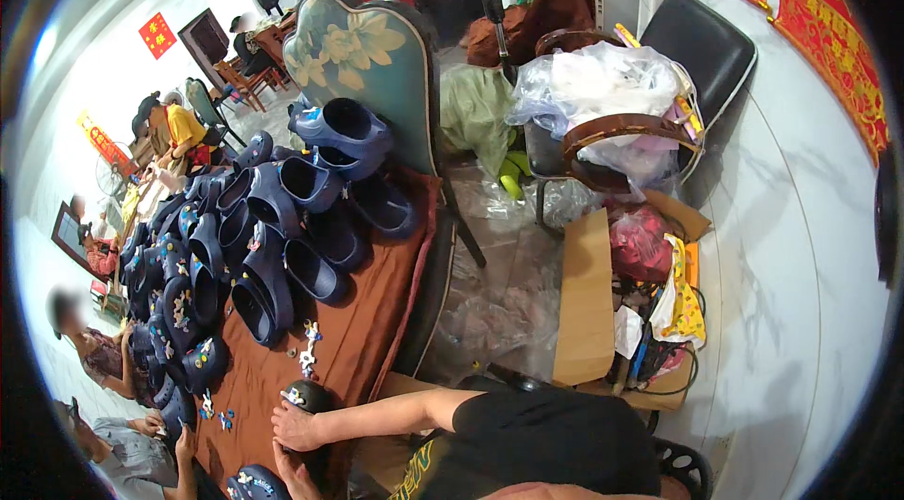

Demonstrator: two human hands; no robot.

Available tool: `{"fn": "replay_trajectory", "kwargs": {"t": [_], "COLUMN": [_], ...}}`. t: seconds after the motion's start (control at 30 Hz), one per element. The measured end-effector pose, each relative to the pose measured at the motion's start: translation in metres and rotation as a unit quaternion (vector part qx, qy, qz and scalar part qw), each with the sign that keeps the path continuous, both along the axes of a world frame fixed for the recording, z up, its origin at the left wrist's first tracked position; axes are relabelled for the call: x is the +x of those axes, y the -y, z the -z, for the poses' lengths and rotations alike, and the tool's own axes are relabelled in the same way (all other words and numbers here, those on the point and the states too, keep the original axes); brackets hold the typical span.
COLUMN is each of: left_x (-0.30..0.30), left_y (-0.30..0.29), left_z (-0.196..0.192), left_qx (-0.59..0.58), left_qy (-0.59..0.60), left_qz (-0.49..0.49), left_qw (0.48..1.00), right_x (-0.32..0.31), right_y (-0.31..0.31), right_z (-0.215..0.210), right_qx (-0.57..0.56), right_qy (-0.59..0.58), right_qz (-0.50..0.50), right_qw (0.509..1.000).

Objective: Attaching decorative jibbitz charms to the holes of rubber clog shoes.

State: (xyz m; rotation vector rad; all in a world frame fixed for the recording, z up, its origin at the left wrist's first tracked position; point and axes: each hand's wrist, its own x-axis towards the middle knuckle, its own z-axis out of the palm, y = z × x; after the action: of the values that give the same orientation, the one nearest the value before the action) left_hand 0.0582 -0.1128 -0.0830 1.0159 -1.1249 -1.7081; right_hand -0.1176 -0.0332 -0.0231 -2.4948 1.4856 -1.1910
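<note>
Near the lower edge, a dark clog lies at the brown-covered table's edge, with a white and blue charm on its upper. My right hand closes around this clog, its fingers right beside the charm. Lower down, my left hand rests against the same clog, partly cut off by the picture's edge. A row of white and blue charms lies on the cloth just beyond. Small blue charms lie to the left. Another dark clog with charms stands left of my left hand.
Many navy clogs are piled on the brown cloth. A floral-backed chair stands behind. At right are an open carton of mixed items and a black chair bearing plastic bags. Another person works across the table.
</note>
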Motion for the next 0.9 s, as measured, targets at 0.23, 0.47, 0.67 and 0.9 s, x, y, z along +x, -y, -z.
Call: {"fn": "replay_trajectory", "kwargs": {"t": [0.23,0.47,0.67,0.9], "left_x": [0.005,0.020,0.038,-0.024], "left_y": [0.007,0.011,-0.001,-0.074], "left_z": [0.018,0.038,0.051,-0.032], "left_qx": [-0.019,-0.041,-0.065,0.022], "left_qy": [-0.032,-0.078,-0.115,-0.113], "left_qz": [0.027,0.038,0.037,-0.043], "left_qw": [0.999,0.995,0.991,0.992], "right_x": [-0.018,-0.021,-0.017,-0.042], "right_y": [0.005,0.021,0.001,-0.020], "right_z": [-0.019,-0.037,-0.039,-0.025], "right_qx": [0.052,0.052,0.074,-0.277], "right_qy": [-0.089,-0.223,-0.192,-0.037], "right_qz": [-0.061,-0.197,-0.177,0.005], "right_qw": [0.993,0.953,0.962,0.960]}}
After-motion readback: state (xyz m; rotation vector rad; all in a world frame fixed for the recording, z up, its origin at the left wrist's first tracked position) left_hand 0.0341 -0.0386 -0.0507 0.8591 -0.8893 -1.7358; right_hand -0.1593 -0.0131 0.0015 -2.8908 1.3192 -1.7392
